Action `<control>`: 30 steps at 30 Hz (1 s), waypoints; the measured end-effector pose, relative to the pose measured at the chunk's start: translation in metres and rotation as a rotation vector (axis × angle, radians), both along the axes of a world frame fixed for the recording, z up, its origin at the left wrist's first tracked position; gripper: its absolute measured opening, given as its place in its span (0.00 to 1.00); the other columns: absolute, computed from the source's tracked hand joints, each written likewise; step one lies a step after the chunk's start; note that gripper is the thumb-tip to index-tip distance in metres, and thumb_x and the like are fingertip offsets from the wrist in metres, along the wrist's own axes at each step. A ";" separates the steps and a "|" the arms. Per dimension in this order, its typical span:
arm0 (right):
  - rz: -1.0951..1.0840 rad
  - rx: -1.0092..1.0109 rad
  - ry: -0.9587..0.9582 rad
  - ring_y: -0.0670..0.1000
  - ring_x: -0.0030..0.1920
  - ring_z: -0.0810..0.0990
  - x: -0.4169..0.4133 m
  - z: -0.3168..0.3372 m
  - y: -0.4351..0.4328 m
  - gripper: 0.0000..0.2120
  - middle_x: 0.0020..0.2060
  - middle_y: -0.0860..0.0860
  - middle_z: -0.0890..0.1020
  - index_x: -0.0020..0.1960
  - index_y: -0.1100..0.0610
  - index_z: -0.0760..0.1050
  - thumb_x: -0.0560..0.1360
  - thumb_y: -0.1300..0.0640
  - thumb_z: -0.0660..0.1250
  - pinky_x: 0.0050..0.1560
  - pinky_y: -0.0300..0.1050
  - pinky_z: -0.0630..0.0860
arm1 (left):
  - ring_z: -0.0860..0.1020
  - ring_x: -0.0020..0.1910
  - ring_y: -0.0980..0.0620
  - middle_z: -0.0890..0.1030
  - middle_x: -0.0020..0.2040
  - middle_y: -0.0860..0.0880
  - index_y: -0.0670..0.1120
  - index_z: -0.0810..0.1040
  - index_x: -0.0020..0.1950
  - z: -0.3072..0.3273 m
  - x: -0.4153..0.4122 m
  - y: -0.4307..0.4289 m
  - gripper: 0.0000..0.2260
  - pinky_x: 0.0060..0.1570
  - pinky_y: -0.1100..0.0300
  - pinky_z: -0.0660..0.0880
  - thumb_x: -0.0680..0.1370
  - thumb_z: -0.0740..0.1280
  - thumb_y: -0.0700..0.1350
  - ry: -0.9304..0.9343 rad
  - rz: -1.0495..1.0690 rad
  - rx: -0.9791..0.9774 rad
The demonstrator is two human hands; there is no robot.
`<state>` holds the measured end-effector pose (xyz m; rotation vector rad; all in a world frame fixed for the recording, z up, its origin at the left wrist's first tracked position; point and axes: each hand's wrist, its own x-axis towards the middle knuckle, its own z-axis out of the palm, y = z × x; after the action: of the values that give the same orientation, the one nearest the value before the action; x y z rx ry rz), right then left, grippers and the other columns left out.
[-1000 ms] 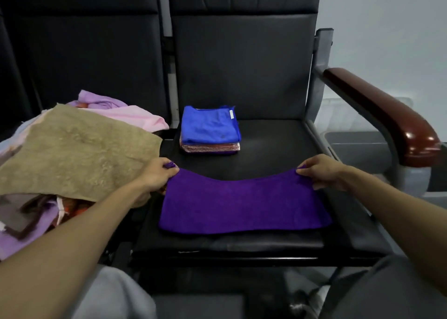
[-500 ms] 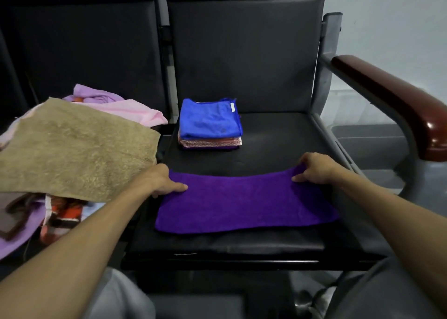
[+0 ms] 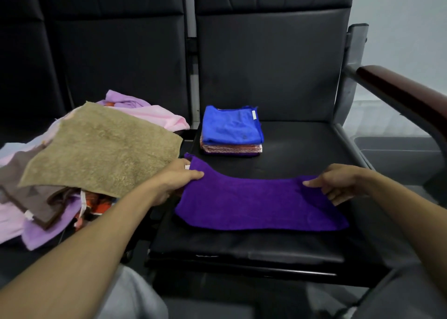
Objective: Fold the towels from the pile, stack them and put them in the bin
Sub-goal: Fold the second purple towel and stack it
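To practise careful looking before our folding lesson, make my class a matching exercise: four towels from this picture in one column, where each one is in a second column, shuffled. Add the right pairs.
Towels
1. purple towel
2. blue towel
3. tan towel
4. pink towel

Places
A. on top of the folded stack
B. spread over the unfolded pile
C. held at its ends by the left hand and right hand
D. at the far edge of that pile

Pairs: 1-C, 2-A, 3-B, 4-D
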<state>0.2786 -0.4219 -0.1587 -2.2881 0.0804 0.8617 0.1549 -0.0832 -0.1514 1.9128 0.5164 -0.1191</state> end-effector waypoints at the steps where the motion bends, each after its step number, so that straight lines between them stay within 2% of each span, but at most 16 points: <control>1: 0.017 0.017 0.023 0.52 0.32 0.80 -0.001 0.000 -0.004 0.19 0.37 0.56 0.81 0.52 0.66 0.79 0.72 0.51 0.74 0.34 0.43 0.78 | 0.81 0.43 0.46 0.83 0.45 0.43 0.46 0.77 0.46 0.001 -0.002 -0.002 0.02 0.46 0.51 0.78 0.79 0.66 0.41 -0.018 0.005 -0.059; 2: 0.030 0.032 0.032 0.52 0.31 0.80 -0.001 0.000 -0.008 0.18 0.36 0.56 0.82 0.53 0.66 0.80 0.72 0.53 0.74 0.33 0.42 0.78 | 0.80 0.43 0.45 0.83 0.45 0.42 0.45 0.77 0.46 0.002 -0.004 -0.005 0.03 0.44 0.51 0.77 0.79 0.65 0.41 -0.028 0.001 -0.092; 3: 0.039 0.047 0.034 0.51 0.31 0.80 -0.002 -0.001 -0.011 0.17 0.35 0.55 0.81 0.54 0.66 0.80 0.72 0.55 0.74 0.33 0.42 0.78 | 0.79 0.40 0.46 0.81 0.43 0.42 0.45 0.77 0.47 0.004 -0.005 -0.008 0.03 0.37 0.54 0.74 0.79 0.65 0.41 -0.039 -0.016 -0.104; 5: 0.054 0.073 0.043 0.52 0.32 0.80 -0.001 -0.003 -0.017 0.16 0.37 0.57 0.80 0.55 0.68 0.79 0.72 0.59 0.74 0.34 0.43 0.79 | 0.75 0.33 0.51 0.79 0.41 0.44 0.45 0.77 0.51 0.008 -0.006 -0.016 0.04 0.27 0.60 0.66 0.79 0.64 0.41 -0.075 -0.050 -0.120; 8: 0.082 0.080 0.070 0.53 0.33 0.82 -0.002 -0.007 -0.018 0.16 0.38 0.58 0.81 0.56 0.69 0.78 0.73 0.60 0.72 0.34 0.44 0.81 | 0.75 0.32 0.54 0.80 0.40 0.46 0.44 0.77 0.56 0.013 -0.002 -0.032 0.07 0.27 0.62 0.65 0.78 0.66 0.42 -0.102 -0.036 -0.182; 12: 0.079 0.141 0.081 0.52 0.30 0.82 -0.004 -0.011 -0.023 0.10 0.31 0.55 0.80 0.49 0.67 0.79 0.75 0.59 0.71 0.34 0.46 0.81 | 0.78 0.32 0.53 0.80 0.39 0.46 0.45 0.79 0.53 0.021 0.011 -0.083 0.06 0.30 0.62 0.71 0.77 0.67 0.43 -0.058 -0.022 -0.275; 14: 0.082 0.208 0.104 0.51 0.30 0.82 -0.005 -0.010 -0.029 0.08 0.30 0.55 0.81 0.48 0.65 0.78 0.77 0.59 0.68 0.35 0.45 0.81 | 0.76 0.32 0.52 0.78 0.38 0.45 0.44 0.78 0.52 0.022 0.022 -0.114 0.05 0.29 0.62 0.71 0.78 0.67 0.42 -0.054 -0.011 -0.306; 16: 0.087 0.279 0.151 0.51 0.33 0.83 -0.006 -0.011 -0.032 0.08 0.34 0.56 0.83 0.48 0.64 0.78 0.80 0.62 0.62 0.39 0.45 0.82 | 0.73 0.29 0.52 0.75 0.35 0.45 0.45 0.75 0.48 0.018 0.031 -0.142 0.01 0.29 0.61 0.67 0.78 0.65 0.40 -0.078 -0.040 -0.313; 19: 0.057 0.374 0.234 0.52 0.36 0.84 -0.007 -0.017 -0.045 0.13 0.38 0.56 0.84 0.48 0.63 0.77 0.81 0.65 0.53 0.40 0.45 0.82 | 0.69 0.19 0.56 0.71 0.23 0.51 0.47 0.69 0.37 0.004 0.048 -0.186 0.11 0.19 0.66 0.61 0.79 0.62 0.38 -0.084 -0.091 -0.261; 22: 0.054 0.411 0.269 0.52 0.40 0.85 -0.010 -0.016 -0.042 0.15 0.40 0.56 0.85 0.51 0.63 0.77 0.81 0.65 0.51 0.43 0.47 0.82 | 0.69 0.19 0.55 0.72 0.24 0.49 0.47 0.69 0.36 -0.009 0.059 -0.207 0.12 0.18 0.65 0.61 0.79 0.61 0.38 -0.044 -0.097 -0.201; 25: 0.056 0.412 0.273 0.53 0.42 0.85 -0.012 -0.014 -0.045 0.16 0.42 0.57 0.85 0.53 0.63 0.77 0.82 0.63 0.50 0.45 0.48 0.82 | 0.71 0.21 0.54 0.73 0.28 0.46 0.45 0.72 0.41 -0.019 0.064 -0.226 0.08 0.20 0.64 0.64 0.80 0.61 0.41 0.012 -0.124 -0.120; 27: 0.058 0.403 0.287 0.53 0.42 0.84 -0.013 -0.016 -0.046 0.16 0.42 0.57 0.84 0.53 0.63 0.77 0.83 0.62 0.50 0.46 0.49 0.82 | 0.72 0.21 0.54 0.75 0.33 0.45 0.43 0.72 0.51 -0.023 0.061 -0.234 0.05 0.20 0.64 0.66 0.82 0.60 0.43 0.054 -0.160 -0.147; 30: 0.039 0.406 0.285 0.54 0.42 0.83 -0.011 -0.015 -0.045 0.17 0.43 0.59 0.82 0.56 0.64 0.74 0.84 0.56 0.51 0.47 0.50 0.81 | 0.78 0.25 0.52 0.79 0.42 0.43 0.48 0.63 0.66 -0.026 0.060 -0.232 0.11 0.21 0.63 0.70 0.83 0.57 0.43 0.082 -0.235 -0.263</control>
<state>0.2675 -0.4670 -0.1740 -1.7876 -0.0133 1.1093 0.2145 -0.3155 -0.1770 1.7085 0.3114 -0.4006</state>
